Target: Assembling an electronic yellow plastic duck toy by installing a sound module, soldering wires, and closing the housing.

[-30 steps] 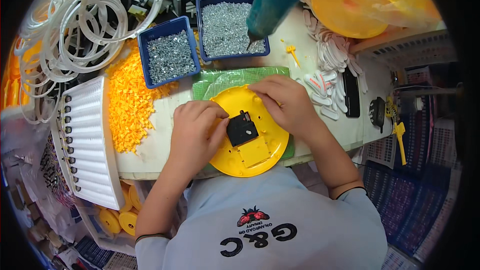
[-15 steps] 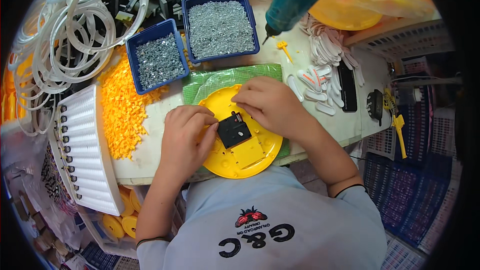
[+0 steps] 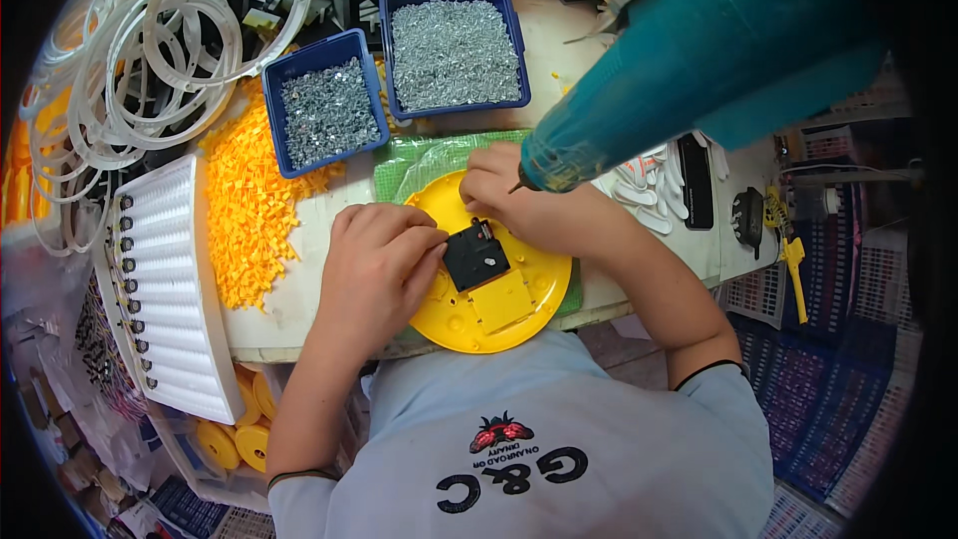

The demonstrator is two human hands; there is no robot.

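A round yellow plastic plate (image 3: 544, 284) lies at the front edge of the table, on a green sheet (image 3: 399, 162). Set on it is a black square box (image 3: 477, 258) with a small white spot, beside a raised yellow rectangle. My left hand (image 3: 371, 255) is over the plate's left side, thumb and forefinger pressed together at the black box's edge. At the plate's far rim, my right hand (image 3: 544, 210) has its fingers curled in; what they hold is hidden. A teal electric screwdriver (image 3: 639, 80) hangs overhead, its tip overlapping my right hand in view.
Two blue bins (image 3: 454, 55) of small metal parts stand behind the plate. Loose yellow pieces (image 3: 249, 230) and a white ribbed tray (image 3: 170, 279) are on the left, with clear rings (image 3: 180, 60) farther back. White parts (image 3: 644, 195) and a black flat object (image 3: 696, 180) lie right.
The teal screwdriver has come lower and looks larger, its tip now over my right hand. My hands have barely shifted on the plate.
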